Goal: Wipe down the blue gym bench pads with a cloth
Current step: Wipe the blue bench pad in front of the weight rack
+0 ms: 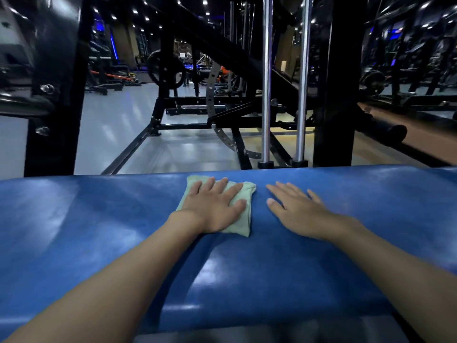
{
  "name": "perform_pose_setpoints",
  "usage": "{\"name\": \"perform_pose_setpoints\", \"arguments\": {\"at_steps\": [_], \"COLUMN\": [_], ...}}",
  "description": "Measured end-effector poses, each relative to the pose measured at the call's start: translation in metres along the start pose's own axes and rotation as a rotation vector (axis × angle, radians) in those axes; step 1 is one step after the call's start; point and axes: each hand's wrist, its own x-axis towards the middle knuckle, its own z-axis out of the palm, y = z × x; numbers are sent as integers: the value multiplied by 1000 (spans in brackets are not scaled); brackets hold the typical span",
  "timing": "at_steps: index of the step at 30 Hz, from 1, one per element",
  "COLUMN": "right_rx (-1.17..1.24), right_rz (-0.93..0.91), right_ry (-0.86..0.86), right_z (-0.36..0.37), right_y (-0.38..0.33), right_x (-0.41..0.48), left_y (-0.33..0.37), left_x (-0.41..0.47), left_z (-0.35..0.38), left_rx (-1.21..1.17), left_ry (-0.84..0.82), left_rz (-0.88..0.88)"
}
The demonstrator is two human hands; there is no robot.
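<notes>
Across the lower frame stretched the blue pad (99, 219). The green cloth (243, 225) lay at its centre, flat under the left hand (214, 206), whose fingers (236, 191) were spread wide. The right hand (294, 214) rested bare just beside it, fingers straight. Unpinched, the cloth could bunch or slip when pushed.

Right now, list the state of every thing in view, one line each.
blue pad: glossy, bearing both hands
left hand: open, fingers spread, pressing the cloth
cloth: folded, flat on the blue pad, pinned under the left hand
right hand: open, flat on bare blue pad, beside the cloth, apart from it
chrome rods: upright behind the blue pad
</notes>
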Motion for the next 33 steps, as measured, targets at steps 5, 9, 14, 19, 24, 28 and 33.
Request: {"name": "perform_pose_setpoints", "arguments": {"at_steps": [5,9,14,19,24,28,33], "right_rx": [-76,-19,3,-7,41,24,13], "right_rz": [91,19,-13,-25,-134,-173,-272], "right_ry": [-65,12,-25,61,6,12,-32], "right_z": [2,1,26,23,44,55,67], "right_y": [-15,-67,-133,-186,-262,-310,-364], "right_x": [-2,3,1,2,11,22,27], "left_y": [-54,-92,-135,-185,-237,-284,-347], "left_x": [-24,-38,-56,-81,-110,-142,-186], "left_z": [-5,-6,-9,-12,-15,-18,-28], "left_rx": [-11,-15,0,2,-15,68,16], "left_ry": [-23,-20,-16,-3,45,105,73], "left_rz": [-20,-39,-54,-76,-130,-311,-398]}}
